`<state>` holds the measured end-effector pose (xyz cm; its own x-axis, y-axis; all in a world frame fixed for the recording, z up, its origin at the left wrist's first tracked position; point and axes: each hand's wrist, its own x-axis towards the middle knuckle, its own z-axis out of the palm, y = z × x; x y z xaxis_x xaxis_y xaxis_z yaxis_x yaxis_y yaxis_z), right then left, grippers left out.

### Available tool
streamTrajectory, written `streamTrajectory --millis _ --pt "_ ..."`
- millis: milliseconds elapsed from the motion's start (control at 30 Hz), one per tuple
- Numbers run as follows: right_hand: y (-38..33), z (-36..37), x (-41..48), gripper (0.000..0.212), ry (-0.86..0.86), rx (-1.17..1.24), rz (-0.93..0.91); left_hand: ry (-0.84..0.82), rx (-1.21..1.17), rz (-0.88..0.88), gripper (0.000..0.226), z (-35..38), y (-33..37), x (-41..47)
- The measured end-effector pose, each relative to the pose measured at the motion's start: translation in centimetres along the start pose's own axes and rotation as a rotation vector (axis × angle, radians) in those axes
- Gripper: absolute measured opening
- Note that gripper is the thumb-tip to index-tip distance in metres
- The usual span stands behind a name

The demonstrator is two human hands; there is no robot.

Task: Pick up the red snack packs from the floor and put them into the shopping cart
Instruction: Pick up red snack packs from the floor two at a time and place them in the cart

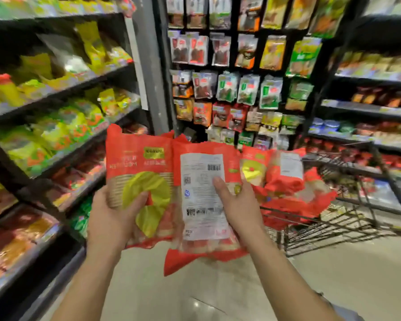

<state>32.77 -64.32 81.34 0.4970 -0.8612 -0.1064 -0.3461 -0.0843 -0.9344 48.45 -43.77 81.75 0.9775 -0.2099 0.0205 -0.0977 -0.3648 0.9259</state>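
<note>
left grip (116,214) clasps red pack (139,181) | right grip (236,205) clasps label-side pack (204,195)

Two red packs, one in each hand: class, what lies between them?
Nothing: in the head view, the left hand's pack and the right hand's pack overlap edge to edge, with no gap showing.

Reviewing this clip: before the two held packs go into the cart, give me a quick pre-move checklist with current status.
1. Left hand grips the front-facing red pack: ok.
2. Right hand grips the label-side red pack: ok.
3. Shopping cart within view, to the right: ok.
4. Room in the cart beside the red packs already inside: ok, bare wire shows.
5. No packs left on the floor: cannot tell, only part visible.
</note>
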Motion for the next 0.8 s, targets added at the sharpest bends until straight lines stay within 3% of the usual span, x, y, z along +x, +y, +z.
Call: streamTrajectory --millis 33,267,467,800 --pt "0.7 -2.1 1.4 0.111 0.045 0.007 0.005 -0.043 -0.007 0.003 0.083 2.8 1.0 0.4" --pt "5.8 -13.6 9.0 0.077 0.322 0.03 0.079 -0.328 -0.063 0.062 0.08 20.2 6.7 2.3" --pt "8.6 -21.0 15.4 0.068 0.511 0.021 0.193 -0.592 -0.106 0.07 0.064 33.3 10.3 4.8" --pt "10.6 -27.0 26.8 0.059 0.717 -0.077 0.37 -0.851 -0.097 -0.009 0.078 50.5 13.6 10.6"
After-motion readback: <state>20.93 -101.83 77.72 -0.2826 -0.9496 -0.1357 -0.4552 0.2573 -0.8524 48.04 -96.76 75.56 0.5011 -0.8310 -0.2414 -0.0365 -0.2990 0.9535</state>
